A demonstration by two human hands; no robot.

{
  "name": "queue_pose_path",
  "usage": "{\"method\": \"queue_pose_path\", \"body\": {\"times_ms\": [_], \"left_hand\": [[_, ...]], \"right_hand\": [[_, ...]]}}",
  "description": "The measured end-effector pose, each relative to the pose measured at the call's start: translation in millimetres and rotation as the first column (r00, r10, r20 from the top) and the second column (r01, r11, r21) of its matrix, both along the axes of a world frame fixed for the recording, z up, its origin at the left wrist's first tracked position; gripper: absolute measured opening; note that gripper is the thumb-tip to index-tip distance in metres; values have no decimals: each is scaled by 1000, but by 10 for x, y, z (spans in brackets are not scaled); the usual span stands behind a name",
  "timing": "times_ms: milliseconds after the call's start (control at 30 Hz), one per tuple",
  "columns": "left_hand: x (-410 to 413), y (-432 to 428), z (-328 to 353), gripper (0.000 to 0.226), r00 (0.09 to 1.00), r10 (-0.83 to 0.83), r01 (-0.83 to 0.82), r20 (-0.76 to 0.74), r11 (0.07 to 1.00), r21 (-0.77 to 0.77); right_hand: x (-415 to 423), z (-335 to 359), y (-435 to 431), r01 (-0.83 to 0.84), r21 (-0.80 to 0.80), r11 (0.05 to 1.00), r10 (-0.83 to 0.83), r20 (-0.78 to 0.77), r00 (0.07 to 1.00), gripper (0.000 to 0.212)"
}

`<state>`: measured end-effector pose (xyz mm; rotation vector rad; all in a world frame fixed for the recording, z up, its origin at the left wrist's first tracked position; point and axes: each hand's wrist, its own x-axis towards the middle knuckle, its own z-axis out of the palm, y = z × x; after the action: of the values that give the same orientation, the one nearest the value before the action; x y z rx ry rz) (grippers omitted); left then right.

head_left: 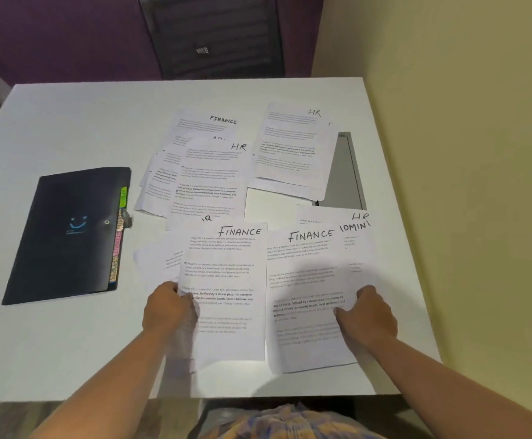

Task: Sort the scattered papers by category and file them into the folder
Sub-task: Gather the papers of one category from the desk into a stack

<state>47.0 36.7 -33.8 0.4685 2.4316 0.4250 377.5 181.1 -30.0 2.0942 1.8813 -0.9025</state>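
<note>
Nearest, the left Finance sheet (226, 280) is pinched at its outer edge by the left hand (168, 307), the right Finance sheet (306, 274) likewise by the right hand (367, 315). Paper is judged light, limp, easily creased; edges are best gripped. The folder (68, 236) is laid closed, well left.

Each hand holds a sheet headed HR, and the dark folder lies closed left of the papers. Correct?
Not quite. The head view shows the left hand holding a sheet and the right hand another sheet, both headed FINANCE, not HR. The dark folder does lie closed left of the papers.
</note>
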Motion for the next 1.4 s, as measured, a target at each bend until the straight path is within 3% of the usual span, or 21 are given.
{"method": "queue_pose_path", "body": {"times_ms": [67,167,300,400,600,800,933,1133,1267,1333,1400], "left_hand": [[41,-33,40,30,1000,1,-1,-5,1000,18],[103,-131,152,35,996,72,-78,60,992,102],[219,-239,379,30,977,168,-193,129,956,219],[287,-306,512,28,946,282,-318,158,903,290],[399,-386,621,21,886,426,-465,186,810,358],[410,-297,705,23,856,475,-515,207,741,431],[401,-196,751,19,860,424,-510,283,731,453],[360,-93,752,16,805,326,-559,495,697,450],[277,-96,823,19,789,232,-521,568,744,419],[200,-90,897,15,798,182,-473,575,779,411],[103,-80,974,26,792,188,-465,582,803,373]], "right_hand": [[26,-24,61,40,-93,995,-47,-70,996,54],[69,-73,126,35,-78,996,-48,-174,983,16],[183,77,156,142,-120,983,-181,-444,877,29],[308,281,228,215,-260,941,-331,-590,737,12],[497,536,382,245,-470,848,-525,-683,507,20],[399,724,580,227,-508,831,-556,-773,306,33],[91,786,544,118,-460,880,-468,-801,374,27],[-594,826,185,16,-275,961,-236,-791,564,13],[-921,765,-13,-17,-289,957,-209,-730,651,22],[-1039,786,-64,-32,-354,935,-249,-716,652,21],[-1131,795,-118,-15,-429,903,-338,-733,590,20]]}}
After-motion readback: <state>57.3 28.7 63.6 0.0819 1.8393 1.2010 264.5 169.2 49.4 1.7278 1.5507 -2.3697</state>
